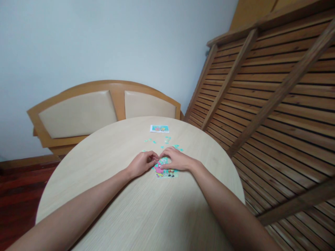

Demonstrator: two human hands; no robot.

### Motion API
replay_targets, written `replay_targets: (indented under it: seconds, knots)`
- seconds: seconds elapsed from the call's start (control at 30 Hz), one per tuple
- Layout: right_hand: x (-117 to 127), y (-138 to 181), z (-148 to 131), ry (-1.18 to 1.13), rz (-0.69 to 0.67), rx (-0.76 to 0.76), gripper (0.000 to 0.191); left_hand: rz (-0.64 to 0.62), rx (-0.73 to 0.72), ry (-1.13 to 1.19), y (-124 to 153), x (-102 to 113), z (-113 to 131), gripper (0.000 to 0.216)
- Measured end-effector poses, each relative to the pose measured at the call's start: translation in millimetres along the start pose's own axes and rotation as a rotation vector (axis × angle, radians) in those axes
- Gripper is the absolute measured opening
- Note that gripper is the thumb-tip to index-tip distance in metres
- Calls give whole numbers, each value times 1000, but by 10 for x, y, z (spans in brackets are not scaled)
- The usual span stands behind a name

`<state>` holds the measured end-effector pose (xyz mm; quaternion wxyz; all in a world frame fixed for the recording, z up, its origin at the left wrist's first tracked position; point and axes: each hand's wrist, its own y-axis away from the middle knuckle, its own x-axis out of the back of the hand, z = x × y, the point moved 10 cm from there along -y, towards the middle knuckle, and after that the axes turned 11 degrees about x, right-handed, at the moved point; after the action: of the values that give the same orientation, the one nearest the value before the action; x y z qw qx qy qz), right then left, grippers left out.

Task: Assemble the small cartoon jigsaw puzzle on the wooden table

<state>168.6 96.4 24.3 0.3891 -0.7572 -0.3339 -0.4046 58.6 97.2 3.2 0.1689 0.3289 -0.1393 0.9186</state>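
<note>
Both hands meet over a small, partly assembled jigsaw puzzle [165,171] that lies flat on the round wooden table [157,212], roughly at its middle. The puzzle's near part shows bright cartoon figures in pink and yellow. Its far part is covered by the hands, so its full outline cannot be made out.

The left hand [142,163] rests knuckles up with the fingers curled in, their tips at the puzzle's left edge. The right hand [177,159] lies palm down over the puzzle's top, fingers bent toward the left hand and nearly touching it. Whether either hand pinches a loose piece is hidden under the fingers and cannot be told.

Just beyond the hands, turquoise loose pieces [160,141] lie scattered, too small to read. Farther back lies a small printed picture card [159,128], its image blurred.

Behind the table a padded headboard [78,113] leans at the wall, its lower part hidden by the tabletop. At right a slatted wooden frame [274,104] runs out of view.
</note>
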Motion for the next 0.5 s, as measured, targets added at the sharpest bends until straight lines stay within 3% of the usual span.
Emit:
replay_targets:
  seconds: [0.17,0.3,0.5]
  knots:
    - [399,183,281,106,188,-107,20,0,-193,-345,83,8,198,18]
    - [661,436,598,153,275,-234,18,-56,-298,-420,129,-60,286,21]
    - [702,747,967,82,265,-406,18,-105,-388,-405,220,-82,462,28]
